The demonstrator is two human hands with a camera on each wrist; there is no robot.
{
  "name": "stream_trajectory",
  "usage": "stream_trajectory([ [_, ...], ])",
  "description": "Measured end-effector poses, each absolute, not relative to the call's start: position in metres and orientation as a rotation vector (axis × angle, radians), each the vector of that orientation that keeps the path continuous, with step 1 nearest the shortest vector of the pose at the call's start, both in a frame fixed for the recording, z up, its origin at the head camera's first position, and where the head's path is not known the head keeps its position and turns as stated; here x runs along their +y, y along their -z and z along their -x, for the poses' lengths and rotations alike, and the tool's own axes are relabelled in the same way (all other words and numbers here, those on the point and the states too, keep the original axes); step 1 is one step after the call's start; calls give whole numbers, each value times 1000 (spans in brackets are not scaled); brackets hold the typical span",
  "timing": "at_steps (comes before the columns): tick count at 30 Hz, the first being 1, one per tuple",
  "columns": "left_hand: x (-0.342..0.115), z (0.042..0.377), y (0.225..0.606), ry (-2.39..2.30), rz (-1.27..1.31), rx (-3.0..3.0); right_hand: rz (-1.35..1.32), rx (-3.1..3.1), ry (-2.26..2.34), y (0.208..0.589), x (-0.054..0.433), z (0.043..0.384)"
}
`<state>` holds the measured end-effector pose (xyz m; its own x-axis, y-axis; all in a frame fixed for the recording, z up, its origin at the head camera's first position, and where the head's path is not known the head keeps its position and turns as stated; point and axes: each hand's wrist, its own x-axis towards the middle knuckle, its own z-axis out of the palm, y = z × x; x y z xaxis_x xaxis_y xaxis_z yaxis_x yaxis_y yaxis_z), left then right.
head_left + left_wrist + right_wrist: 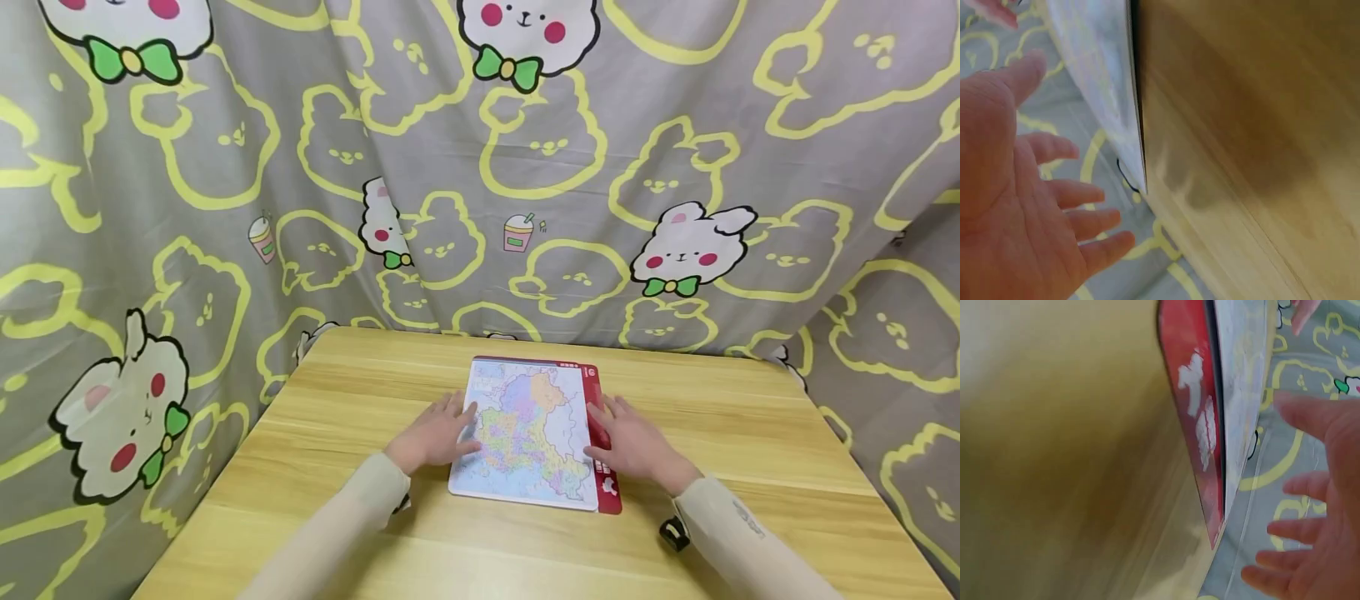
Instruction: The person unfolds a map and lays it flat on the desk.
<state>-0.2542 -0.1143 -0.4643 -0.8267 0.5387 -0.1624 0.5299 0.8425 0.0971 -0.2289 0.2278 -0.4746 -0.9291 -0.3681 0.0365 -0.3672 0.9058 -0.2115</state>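
A rectangular map board lies flat on the wooden table, printed with pastel regions and pale blue areas. Its red backing with white lettering shows along the right side and the far edge. At the board's left edge is my left hand, fingers spread, thumb and fingertips overlapping the rim in the head view. My right hand mirrors it over the red strip. Both wrist views show loosely extended fingers, with neither the left palm nor the right fingers curled round anything.
Light wood grain marks the table on all sides of the board. A grey curtain with yellow outlines and cartoon animals hangs behind the table and at both sides. A black clip-like piece is at the right cuff.
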Motion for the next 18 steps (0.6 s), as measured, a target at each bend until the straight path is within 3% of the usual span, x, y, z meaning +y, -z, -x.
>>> stream_trajectory([
  [18, -106, 229, 471, 80, -1117, 2670, 932, 2855, 323, 482, 209, 194],
])
